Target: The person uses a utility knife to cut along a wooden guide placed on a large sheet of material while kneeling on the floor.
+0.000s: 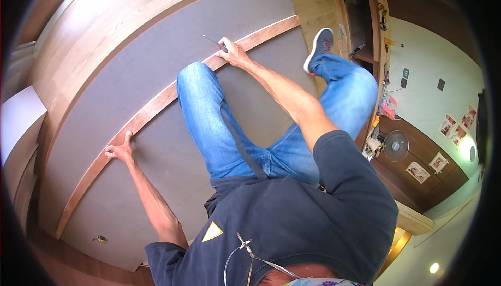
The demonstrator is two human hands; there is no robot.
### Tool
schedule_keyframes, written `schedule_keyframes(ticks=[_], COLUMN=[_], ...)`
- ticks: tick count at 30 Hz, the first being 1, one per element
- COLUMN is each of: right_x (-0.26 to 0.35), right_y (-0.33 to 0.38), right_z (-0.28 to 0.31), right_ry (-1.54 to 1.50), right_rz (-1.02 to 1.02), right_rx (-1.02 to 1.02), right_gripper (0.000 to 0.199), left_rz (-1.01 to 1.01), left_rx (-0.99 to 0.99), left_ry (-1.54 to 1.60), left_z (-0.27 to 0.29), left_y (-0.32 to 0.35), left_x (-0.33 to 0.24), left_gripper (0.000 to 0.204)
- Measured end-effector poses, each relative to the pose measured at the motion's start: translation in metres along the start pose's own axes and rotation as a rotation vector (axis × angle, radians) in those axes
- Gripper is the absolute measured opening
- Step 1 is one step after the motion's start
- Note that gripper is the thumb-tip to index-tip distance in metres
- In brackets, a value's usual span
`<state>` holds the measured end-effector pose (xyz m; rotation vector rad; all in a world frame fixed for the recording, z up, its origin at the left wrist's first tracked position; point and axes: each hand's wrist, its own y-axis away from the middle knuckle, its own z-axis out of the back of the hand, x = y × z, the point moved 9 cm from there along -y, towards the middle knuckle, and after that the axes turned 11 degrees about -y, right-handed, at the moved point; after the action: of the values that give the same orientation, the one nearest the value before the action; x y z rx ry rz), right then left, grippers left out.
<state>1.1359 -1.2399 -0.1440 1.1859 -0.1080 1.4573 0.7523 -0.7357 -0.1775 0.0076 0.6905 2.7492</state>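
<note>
Pressing wooden strip (pixel 156 103) at frame left, left hand (pixel 120 152) flat, grip open; right hand (pixel 234 54) upper centre, grip closed on thin tool (pixel 213 41); grey board (pixel 130 72) beneath.

- One view only, worn on the head, looking steeply down over the person's own torso (pixel 292 223) at frame bottom
- Faces the grey board (pixel 130 77) filling the upper left, close, within arm's reach
- Fisheye bends the wood strip (pixel 156 106) into an arc; dark rim at the corners
- Right edge catches a wall (pixel 433 67) and fan (pixel 395 145), farther off
</note>
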Motion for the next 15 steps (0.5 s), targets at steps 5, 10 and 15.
schedule_keyframes(ticks=[5,10,15], right_x=[0.007,0.017,0.024], right_y=[0.004,0.008,0.012], right_z=[0.0,-0.003,-0.002], right_ry=[-0.019,-0.045,0.003], right_rz=[-0.024,0.003,0.087], right_rx=[0.003,-0.012,-0.075], right_gripper=[0.036,0.033,0.032], left_rz=[-0.05,-0.236,-0.145], left_rx=[-0.143,-0.405,-0.4], left_ry=[0.14,0.427,0.141], left_z=[0.031,0.018,-0.015], left_y=[0.038,0.121,0.134], left_x=[-0.054,-0.197,-0.261], left_gripper=[0.115,0.064,0.046])
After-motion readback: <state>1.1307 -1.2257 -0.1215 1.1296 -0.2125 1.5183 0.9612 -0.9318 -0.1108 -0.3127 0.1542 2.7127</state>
